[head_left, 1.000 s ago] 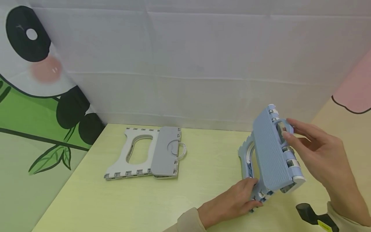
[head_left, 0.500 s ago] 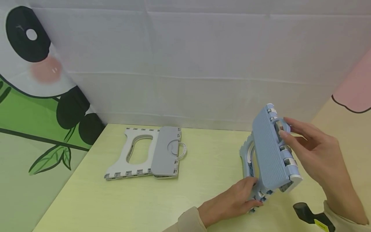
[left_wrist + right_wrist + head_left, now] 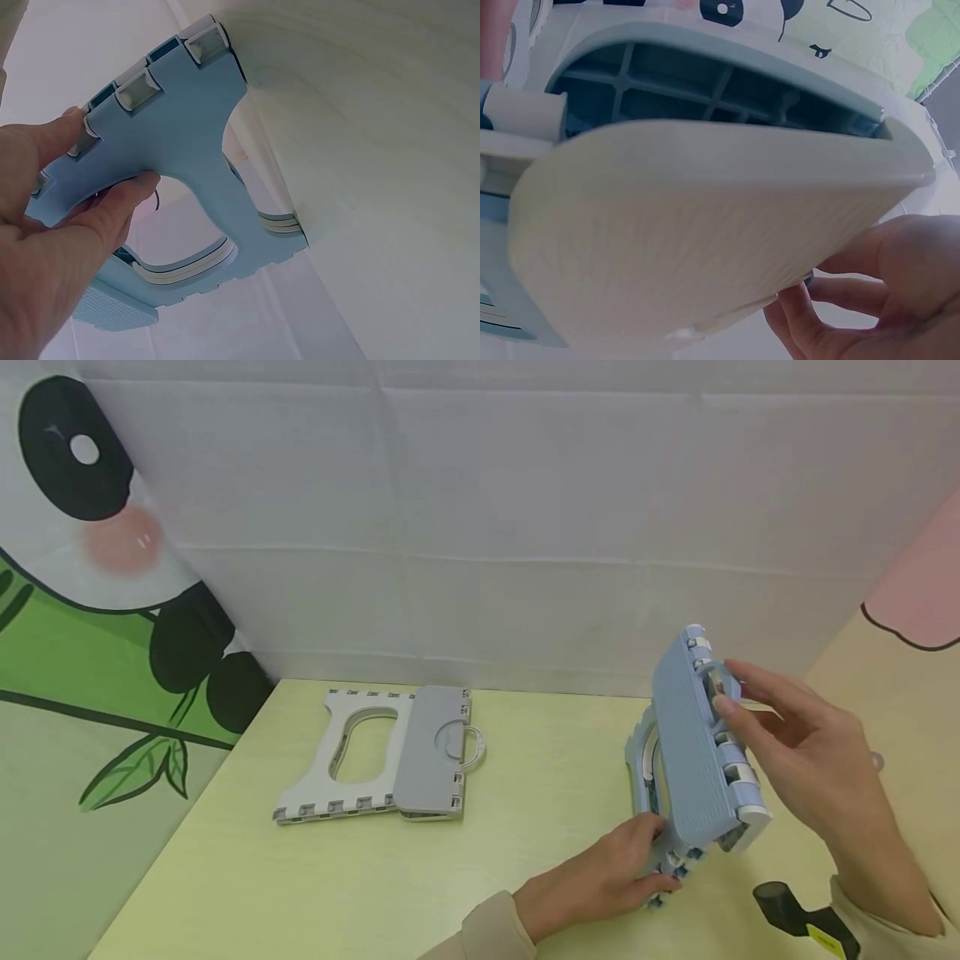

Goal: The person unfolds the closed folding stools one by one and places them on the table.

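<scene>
A blue and white folding step stool (image 3: 693, 743), mostly folded flat, is held tilted above the right part of the table. My left hand (image 3: 611, 870) grips its lower end, and in the left wrist view the fingers (image 3: 124, 199) reach through the opening in the blue leg panel (image 3: 180, 127). At the hinged edge my right hand (image 3: 813, 747) pinches the blue loop handle (image 3: 726, 681) between thumb and fingers. The right wrist view shows a gap between the white panel (image 3: 705, 232) and the ribbed blue underside (image 3: 667, 79). A grey and white folding stool (image 3: 431, 752) lies flat, its ring handle pointing right.
The pale yellow table (image 3: 337, 893) meets a white cloth backdrop (image 3: 480, 527) at its back edge. A cartoon panda print covers the left side. A black device with a yellow label (image 3: 806, 918) sits at my right sleeve.
My right hand and the stool's hinged edge have shifted slightly left, so the blue stool stands a little steeper. Both hands keep their hold. The grey stool has stayed put.
</scene>
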Motion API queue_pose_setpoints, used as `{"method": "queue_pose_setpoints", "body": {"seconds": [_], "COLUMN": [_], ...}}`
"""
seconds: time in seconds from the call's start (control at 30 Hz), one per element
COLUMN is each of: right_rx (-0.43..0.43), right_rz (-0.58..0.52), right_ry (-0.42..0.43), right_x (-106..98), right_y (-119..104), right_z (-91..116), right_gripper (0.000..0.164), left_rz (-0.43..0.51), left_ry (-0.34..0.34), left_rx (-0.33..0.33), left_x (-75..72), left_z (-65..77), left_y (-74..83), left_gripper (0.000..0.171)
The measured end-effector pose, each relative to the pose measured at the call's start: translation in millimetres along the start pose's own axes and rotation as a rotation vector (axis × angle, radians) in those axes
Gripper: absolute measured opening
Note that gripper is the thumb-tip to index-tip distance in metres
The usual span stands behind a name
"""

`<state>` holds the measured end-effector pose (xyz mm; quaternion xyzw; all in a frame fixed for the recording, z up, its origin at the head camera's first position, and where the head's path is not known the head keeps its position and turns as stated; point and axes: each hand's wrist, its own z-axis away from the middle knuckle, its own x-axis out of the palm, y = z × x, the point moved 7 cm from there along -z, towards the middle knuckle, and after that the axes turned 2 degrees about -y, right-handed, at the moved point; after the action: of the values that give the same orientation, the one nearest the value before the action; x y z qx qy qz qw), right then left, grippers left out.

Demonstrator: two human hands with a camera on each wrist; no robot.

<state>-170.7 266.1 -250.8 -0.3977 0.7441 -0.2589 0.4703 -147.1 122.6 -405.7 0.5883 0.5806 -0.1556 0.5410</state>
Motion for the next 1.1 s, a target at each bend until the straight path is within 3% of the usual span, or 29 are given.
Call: {"method": "queue_pose_setpoints", "body": {"seconds": [0.37,0.47,0.63,0.77,1.1], "right_rx": [-0.051,-0.084,-0.125,-0.101,-0.067], "right_rz": [-0.062,-0.131,-0.112,-0.033,-0.063], "right_ry": [0.004,0.009,0.042,0.076,0.058], "right_x": [1,0,-4,-8,-11], "right_y": [-3,-6,-7,-1,15], "right_z": [0,2,7,12,22], "right_gripper": [0.052,0.05,0.047,0.046,0.043], "left_rz": [0.107,0.128,0.149,0.149,0.171], "left_ry": [-0.026,-0.045,-0.066,-0.057,-0.068], "left_rx": [-0.024,-0.041,-0.073,-0.06,-0.077], "left_x": [1.2,2.6,3.9,2.7,2.5], "left_z": [0.6,1.1,2.5,2.2,2.4], "left_y": [-6.6,-8.4,-9.9,-8.8,-9.9], "left_gripper": [0.051,0.049,0.049,0.05,0.048]}}
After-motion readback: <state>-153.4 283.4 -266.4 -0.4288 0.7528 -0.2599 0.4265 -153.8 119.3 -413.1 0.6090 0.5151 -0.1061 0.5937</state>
